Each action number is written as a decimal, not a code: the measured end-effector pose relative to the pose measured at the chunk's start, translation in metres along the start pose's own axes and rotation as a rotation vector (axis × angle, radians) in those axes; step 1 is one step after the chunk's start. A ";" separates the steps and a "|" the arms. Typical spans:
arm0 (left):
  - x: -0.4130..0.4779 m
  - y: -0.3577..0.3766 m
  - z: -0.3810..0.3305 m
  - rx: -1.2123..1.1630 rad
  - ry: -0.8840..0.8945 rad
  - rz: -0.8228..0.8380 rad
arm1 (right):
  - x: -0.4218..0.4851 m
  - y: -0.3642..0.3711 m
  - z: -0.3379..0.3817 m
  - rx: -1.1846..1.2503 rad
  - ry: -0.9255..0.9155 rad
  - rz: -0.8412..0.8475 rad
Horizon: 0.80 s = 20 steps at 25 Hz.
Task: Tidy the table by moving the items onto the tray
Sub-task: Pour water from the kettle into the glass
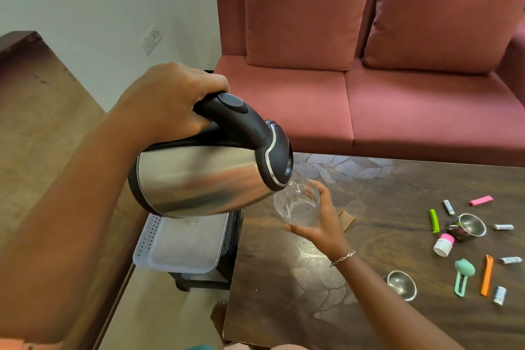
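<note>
The left hand (170, 99) has its fingers wrapped tight round the black handle of a brushed-steel electric kettle (199, 179). The kettle is tipped steeply, with its spout just above and to the left of a clear cut-glass tumbler (298, 204). Below the kettle and left of the tumbler lies a white perforated plastic tray (147, 239). It sits on a dark stand and appears to hold nothing.

The right hand (321, 224) cups the tumbler from the far side and beneath, fingers curled round it. It holds the tumbler tilted toward the spout, over the left edge of the dark wood-grain desk (284, 293). A thin clear stream seems to run from the spout into the tumbler.

Well to the right of the tumbler the task's things are scattered on the desk:
- a small steel bowl (402, 284)
- a steel cup (467, 226)
- a white bottle with a pink cap (443, 244)
- coloured clips
- several small batteries

None of them is on the tray yet.

The main risk is a spill. The tumbler is tilted and unsupported, so an overfill or a wobble of the heavy kettle would send water onto the desk, or through the gap onto the tray. If the water is hot, the right hand would be scalded and might drop the tumbler.
</note>
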State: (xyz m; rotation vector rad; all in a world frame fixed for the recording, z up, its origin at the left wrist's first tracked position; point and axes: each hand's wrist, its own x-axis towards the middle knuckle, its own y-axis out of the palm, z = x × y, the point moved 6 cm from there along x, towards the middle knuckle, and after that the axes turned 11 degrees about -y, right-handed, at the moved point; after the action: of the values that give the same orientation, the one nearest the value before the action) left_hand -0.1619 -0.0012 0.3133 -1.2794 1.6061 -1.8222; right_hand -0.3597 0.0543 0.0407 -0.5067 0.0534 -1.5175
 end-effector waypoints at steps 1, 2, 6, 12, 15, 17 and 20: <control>0.000 -0.001 -0.001 0.003 0.004 -0.003 | -0.001 0.000 0.000 0.003 0.002 0.000; 0.000 -0.002 -0.002 0.005 0.008 -0.007 | -0.002 -0.001 -0.001 0.009 0.006 -0.001; 0.001 -0.006 -0.008 0.032 0.028 -0.010 | -0.007 -0.003 -0.004 0.023 0.018 0.001; 0.002 -0.012 -0.011 0.042 0.027 -0.022 | -0.008 -0.004 -0.008 0.032 0.025 0.004; 0.002 -0.014 -0.014 0.034 0.038 -0.035 | -0.008 -0.006 -0.010 0.039 0.025 0.003; 0.002 -0.015 -0.016 0.034 0.053 -0.034 | -0.007 -0.007 -0.011 0.040 0.025 0.000; 0.003 -0.015 -0.018 0.045 0.067 -0.022 | -0.008 -0.009 -0.012 0.038 0.028 -0.005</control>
State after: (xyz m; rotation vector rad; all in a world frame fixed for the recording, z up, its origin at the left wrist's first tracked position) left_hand -0.1739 0.0108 0.3294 -1.2333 1.5818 -1.9231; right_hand -0.3728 0.0586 0.0308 -0.4560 0.0449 -1.5281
